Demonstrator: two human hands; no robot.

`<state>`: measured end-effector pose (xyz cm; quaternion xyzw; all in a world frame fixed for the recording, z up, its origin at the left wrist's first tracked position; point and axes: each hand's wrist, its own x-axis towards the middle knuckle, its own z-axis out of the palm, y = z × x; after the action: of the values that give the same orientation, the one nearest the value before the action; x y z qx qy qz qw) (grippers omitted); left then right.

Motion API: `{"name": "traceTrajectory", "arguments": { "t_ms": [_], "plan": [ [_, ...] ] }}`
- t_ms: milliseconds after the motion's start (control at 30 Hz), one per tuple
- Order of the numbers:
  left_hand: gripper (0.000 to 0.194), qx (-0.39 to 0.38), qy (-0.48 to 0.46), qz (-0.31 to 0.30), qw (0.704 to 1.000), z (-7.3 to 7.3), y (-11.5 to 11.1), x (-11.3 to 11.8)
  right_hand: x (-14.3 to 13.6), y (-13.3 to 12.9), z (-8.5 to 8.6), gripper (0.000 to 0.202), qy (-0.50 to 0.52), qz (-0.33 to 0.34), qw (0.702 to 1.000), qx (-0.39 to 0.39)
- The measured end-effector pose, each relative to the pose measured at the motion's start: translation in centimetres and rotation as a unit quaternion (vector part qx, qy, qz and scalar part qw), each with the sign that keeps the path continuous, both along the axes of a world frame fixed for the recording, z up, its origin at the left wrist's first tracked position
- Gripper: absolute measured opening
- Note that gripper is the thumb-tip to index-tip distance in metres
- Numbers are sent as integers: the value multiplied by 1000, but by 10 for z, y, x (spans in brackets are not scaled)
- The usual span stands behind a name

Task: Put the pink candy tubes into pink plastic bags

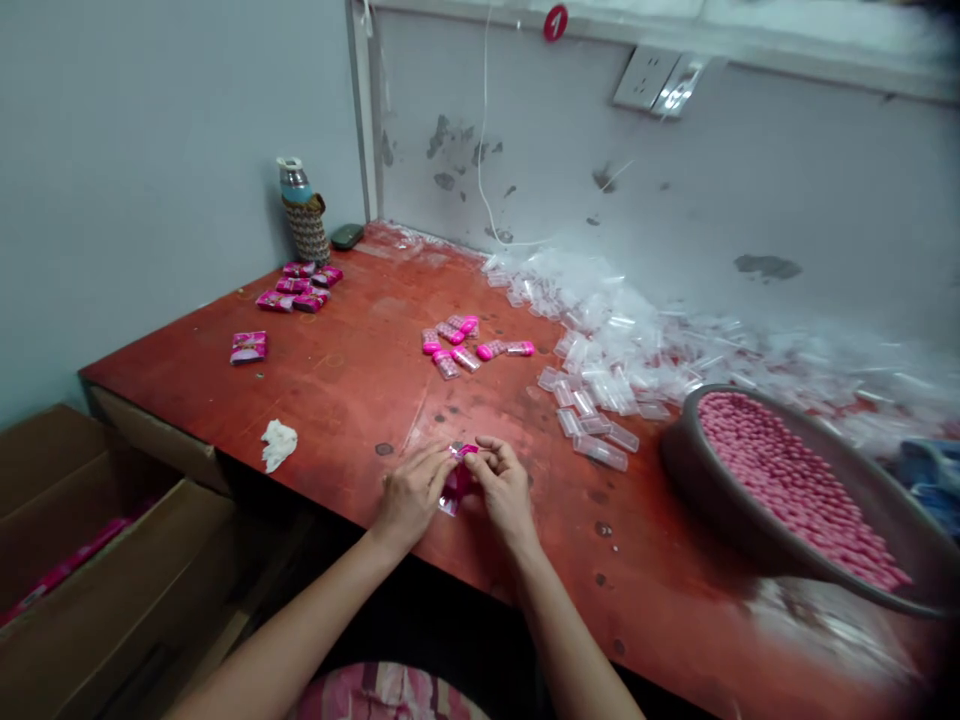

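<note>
Near the front edge of the table, both my hands are closed on a small shiny pink packet (451,492). My left hand (411,492) grips its left side, fingers pressed together at the top. On the other side, my right hand (504,488) pinches the upper right edge between thumb and fingers. Part of the packet is hidden by the fingers. Beyond my hands lie several small clear tubes with pink ends (466,358), filled with pinkish pieces. A single pink printed packet (248,347) rests to the left, with a group of similar packets (294,285) farther back.
A large brown bowl (679,450) of pink balls (795,480) stands at right. Empty clear plastic tubes (600,380) are heaped along the wall. Crumpled white tissue (279,444) lies front left. A flask in a knitted cover (306,228) stands back left; an open cardboard box (127,570) sits below.
</note>
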<state>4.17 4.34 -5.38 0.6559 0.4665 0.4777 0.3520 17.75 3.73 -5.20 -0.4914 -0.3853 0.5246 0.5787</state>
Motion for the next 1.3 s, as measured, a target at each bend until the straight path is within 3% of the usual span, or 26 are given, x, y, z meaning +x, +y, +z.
{"name": "traceTrajectory", "arguments": {
  "t_ms": [100,200,267,333,433,567,667,733,833,967,1100,1133,1200,1233,1300],
  "plan": [
    [35,-166,-117,-2,979,12,2,-2,2,9,4,29,38,29,999,-5],
    [33,-308,-222,-98,920,16,10,-5,5,17,7,31,7,104,994,-21],
    [29,-352,-268,-128,888,13,15,-7,9,26,10,29,-65,154,985,-31],
    [25,-362,-277,-102,884,9,18,-8,17,43,17,24,-213,171,961,-40],
    [27,-368,-266,-47,890,4,19,-11,39,90,32,21,-443,96,889,-67],
    [26,-408,-298,-4,863,4,22,-15,73,174,47,41,-537,-32,833,-129],
    [27,-422,-351,42,834,8,25,-20,85,226,48,52,-577,-79,789,-195],
    [27,-423,-387,64,817,10,27,-25,87,247,44,44,-591,-85,769,-229],
    [25,-426,-426,88,794,12,29,-33,88,258,39,31,-603,-70,755,-247],
    [18,-429,-472,120,761,15,30,-39,95,236,38,39,-615,-37,762,-199],
    [9,-422,-533,138,721,17,32,-35,87,174,36,54,-608,-14,785,-115],
    [8,-422,-543,136,713,16,32,-33,80,151,35,52,-589,-6,803,-89],
    [7,-421,-561,138,700,16,32,-28,59,101,33,50,-400,42,915,-17],
    [7,-418,-569,139,694,15,31,-26,46,74,32,49,-305,79,949,-11],
    [6,-408,-585,135,688,15,29,-21,18,26,31,44,-166,121,978,-33]
  ]
}}
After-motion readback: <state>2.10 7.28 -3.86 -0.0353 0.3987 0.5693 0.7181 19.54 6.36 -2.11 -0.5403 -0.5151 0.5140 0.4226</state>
